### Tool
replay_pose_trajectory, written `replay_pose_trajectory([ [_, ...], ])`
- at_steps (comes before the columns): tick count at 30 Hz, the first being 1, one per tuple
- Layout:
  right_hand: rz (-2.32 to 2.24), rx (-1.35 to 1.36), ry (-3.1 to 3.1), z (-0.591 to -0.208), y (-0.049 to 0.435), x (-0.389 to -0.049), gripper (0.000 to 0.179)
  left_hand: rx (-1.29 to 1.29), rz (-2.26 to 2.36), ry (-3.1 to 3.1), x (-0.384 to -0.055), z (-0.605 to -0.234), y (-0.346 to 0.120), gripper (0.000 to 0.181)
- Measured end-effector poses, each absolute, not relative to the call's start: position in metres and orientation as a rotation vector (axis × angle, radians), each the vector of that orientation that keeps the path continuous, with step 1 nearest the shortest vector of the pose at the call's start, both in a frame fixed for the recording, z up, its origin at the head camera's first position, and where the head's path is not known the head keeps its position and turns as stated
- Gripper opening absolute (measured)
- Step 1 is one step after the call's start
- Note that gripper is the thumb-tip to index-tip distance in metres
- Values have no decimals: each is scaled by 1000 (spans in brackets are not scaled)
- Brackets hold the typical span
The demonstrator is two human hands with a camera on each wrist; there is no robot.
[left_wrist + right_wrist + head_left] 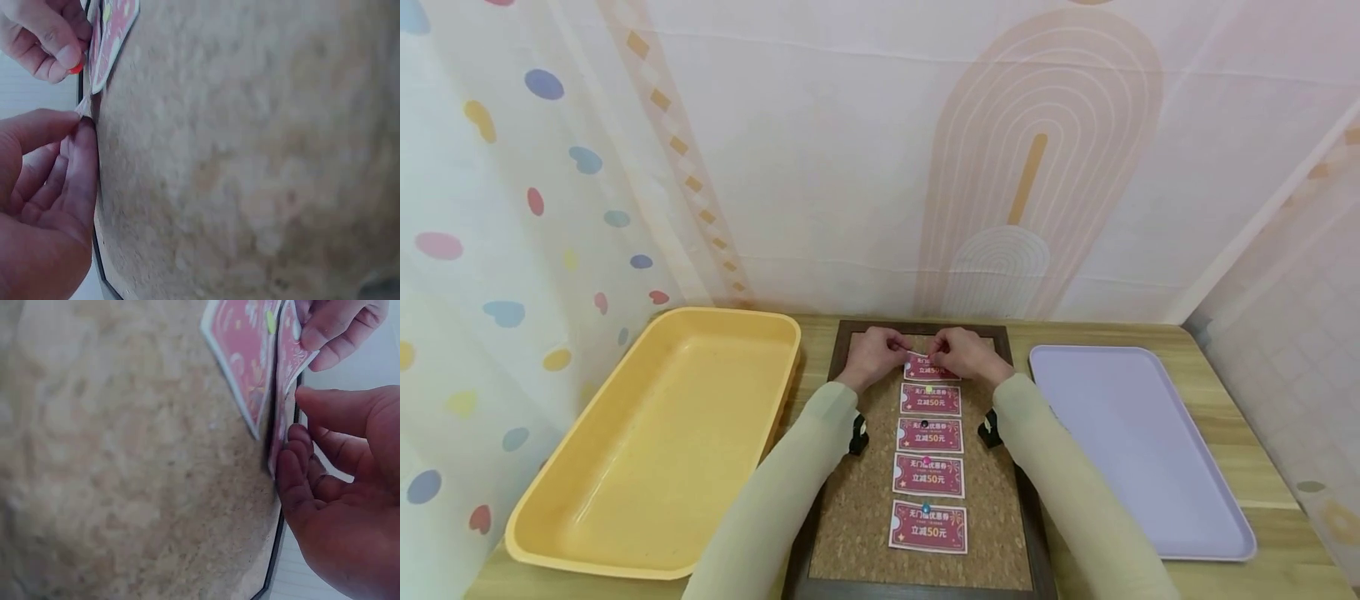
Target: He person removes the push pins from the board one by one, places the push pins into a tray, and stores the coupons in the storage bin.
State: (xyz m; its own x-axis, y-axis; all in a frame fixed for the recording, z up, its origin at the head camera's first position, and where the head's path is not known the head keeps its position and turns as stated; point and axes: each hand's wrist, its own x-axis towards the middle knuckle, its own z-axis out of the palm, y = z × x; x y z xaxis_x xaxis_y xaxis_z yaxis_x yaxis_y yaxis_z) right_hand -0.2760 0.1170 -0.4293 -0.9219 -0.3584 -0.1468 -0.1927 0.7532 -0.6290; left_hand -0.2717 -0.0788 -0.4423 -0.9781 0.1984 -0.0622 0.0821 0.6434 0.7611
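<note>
There it was: the left hand pinched the top card by its upper left corner, apparently to steady it high on the board. The right hand gripped a red pin near the card's upper edge; below, pinned cards stood in a column, spaced seemingly against overlap.

Bare cork on the board leaves a lane along each side of the coupons; pins stud the lower four. The left hand and right hand block the top coupon from both sides, and a curtain rises behind. Sleeves cross the board's side edges. Narrow strips of bench separate it from the walled yellow tray and the shallow purple tray.
</note>
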Motion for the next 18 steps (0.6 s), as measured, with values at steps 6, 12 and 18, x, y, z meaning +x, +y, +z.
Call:
replay_pose_trajectory([
  [6, -997, -419, 2730, -424, 124, -272, 12, 175, 1288, 2725, -270, -437, -77, 14],
  [12, -1111, -431, 2753, -418, 129, -266, 9, 166, 1257, 2762, -270, -427, -82, 16],
  [18, -1179, -501, 2781, -406, 131, -259, 9, 259, 1219, 2777, -269, -414, -86, 15],
])
